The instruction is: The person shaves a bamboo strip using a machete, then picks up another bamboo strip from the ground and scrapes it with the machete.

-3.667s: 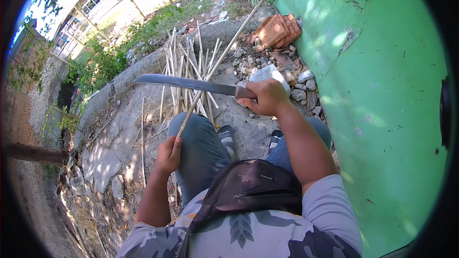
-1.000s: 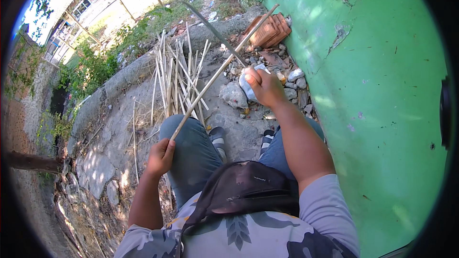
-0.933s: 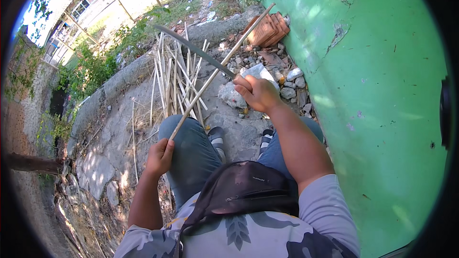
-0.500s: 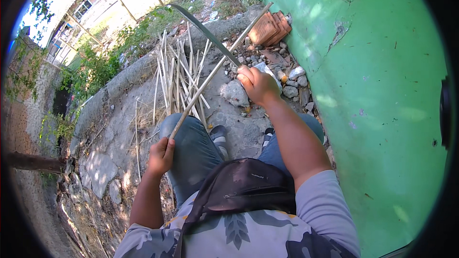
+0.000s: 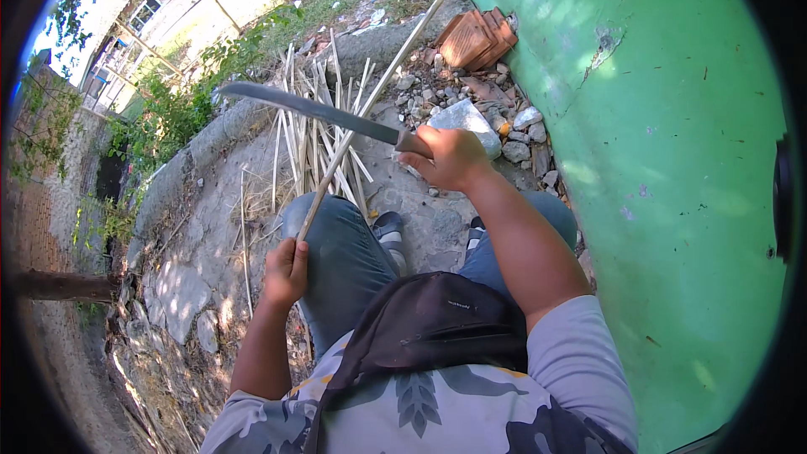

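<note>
My left hand (image 5: 287, 271) is closed round the lower end of a long, thin wooden stick (image 5: 385, 77), beside my left knee. From there the stick slants up and away to the right, its far end near the green wall. In my right hand (image 5: 454, 158) is the handle of a machete (image 5: 324, 112) with a long dark blade. The blade points left and crosses the stick around its middle; whether the two touch I cannot tell. Beyond my knees a loose pile of pale split sticks (image 5: 296, 139) lies on the ground.
A green wall (image 5: 672, 202) runs along my right. Stacked clay roof tiles (image 5: 477, 38), a pale stone block (image 5: 467, 124) and rubble lie at its foot. A low stone kerb (image 5: 181, 170) curves along the left, with green plants (image 5: 172, 113) behind it. A dark bag (image 5: 437, 328) rests on my lap.
The machete has swung from pointing up and away to pointing left across the stick. The stick's far end has shifted up and slightly left; my left hand has barely moved.
</note>
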`<state>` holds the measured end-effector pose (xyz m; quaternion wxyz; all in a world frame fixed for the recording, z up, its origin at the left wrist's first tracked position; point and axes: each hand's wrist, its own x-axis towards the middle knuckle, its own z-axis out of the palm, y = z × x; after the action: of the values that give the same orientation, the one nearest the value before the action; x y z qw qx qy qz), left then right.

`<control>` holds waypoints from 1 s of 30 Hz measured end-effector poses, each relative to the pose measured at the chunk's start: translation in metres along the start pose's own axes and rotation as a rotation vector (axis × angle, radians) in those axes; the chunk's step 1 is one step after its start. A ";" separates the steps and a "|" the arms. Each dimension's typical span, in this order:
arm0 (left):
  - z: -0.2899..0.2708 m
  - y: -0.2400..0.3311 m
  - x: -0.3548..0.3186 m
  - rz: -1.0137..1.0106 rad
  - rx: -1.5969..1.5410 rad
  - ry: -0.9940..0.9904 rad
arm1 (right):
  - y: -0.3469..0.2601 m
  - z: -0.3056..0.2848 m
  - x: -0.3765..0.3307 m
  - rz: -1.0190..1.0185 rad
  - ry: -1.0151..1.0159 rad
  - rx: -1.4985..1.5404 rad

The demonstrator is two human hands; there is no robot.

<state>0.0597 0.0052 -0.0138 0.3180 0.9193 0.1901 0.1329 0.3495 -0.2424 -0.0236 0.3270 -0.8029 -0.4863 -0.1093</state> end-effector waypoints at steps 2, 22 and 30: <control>0.002 0.003 0.001 -0.012 -0.006 0.001 | 0.010 -0.008 0.005 0.357 0.129 0.096; -0.002 0.008 0.002 0.001 0.052 -0.036 | 0.010 -0.007 0.002 0.252 0.135 0.156; -0.006 0.001 0.001 -0.037 -0.102 -0.060 | -0.029 0.000 -0.003 -0.189 -0.065 0.048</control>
<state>0.0582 0.0080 -0.0081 0.3724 0.9018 0.1904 0.1089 0.3232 -0.2348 -0.0129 0.3183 -0.7485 -0.5728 -0.1017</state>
